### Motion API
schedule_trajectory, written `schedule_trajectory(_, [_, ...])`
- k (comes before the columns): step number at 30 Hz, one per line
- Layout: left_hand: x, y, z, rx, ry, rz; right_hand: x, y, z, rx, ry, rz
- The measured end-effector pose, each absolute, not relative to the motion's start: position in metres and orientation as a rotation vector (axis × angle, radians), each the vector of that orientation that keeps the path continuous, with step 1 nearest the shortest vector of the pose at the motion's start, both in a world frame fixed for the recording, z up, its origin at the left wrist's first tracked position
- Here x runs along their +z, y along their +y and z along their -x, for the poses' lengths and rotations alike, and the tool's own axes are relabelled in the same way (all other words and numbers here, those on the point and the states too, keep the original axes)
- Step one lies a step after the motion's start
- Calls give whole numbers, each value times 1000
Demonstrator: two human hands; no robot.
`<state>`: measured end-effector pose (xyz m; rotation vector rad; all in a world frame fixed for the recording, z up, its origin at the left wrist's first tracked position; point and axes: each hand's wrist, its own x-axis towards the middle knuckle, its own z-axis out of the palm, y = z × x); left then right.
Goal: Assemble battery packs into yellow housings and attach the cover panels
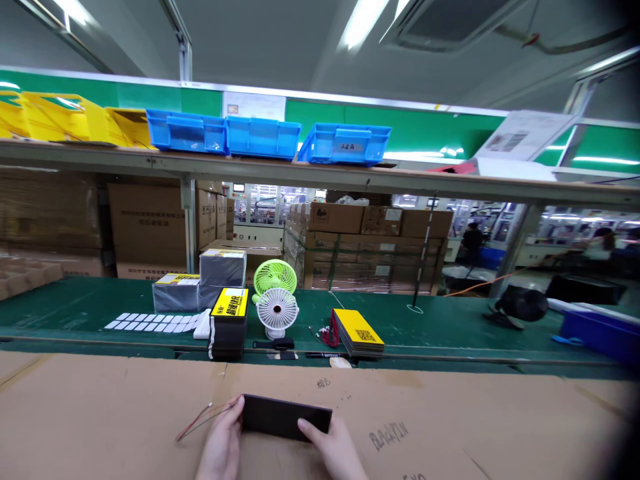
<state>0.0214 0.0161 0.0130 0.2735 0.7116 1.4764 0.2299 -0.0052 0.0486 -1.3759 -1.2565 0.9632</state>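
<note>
A flat black rectangular block (280, 416) is held low over the cardboard, one end in each hand. My left hand (225, 437) grips its left end, with the thumb on the near edge. The thumb of my right hand (327, 443) lies across the front face at the right end, and its fingers are hidden behind. Thin red and pale wires (196, 421) with a small connector stick out leftward beside my left hand; where they join the block cannot be seen.
Cardboard (430, 413) covers the near bench. Behind it stand a stack of black-and-yellow packs (229, 327), a white fan (277, 312), a green fan (275, 277), yellow-topped flat pieces (359, 330) and white stickers (150, 323). Blue bins (263, 139) sit on the overhead shelf.
</note>
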Motion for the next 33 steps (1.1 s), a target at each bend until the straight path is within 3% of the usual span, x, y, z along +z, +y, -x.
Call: schedule_trajectory(33, [16,15,-21,1466,716,-269,46,-4,-230,964,-1271,1393])
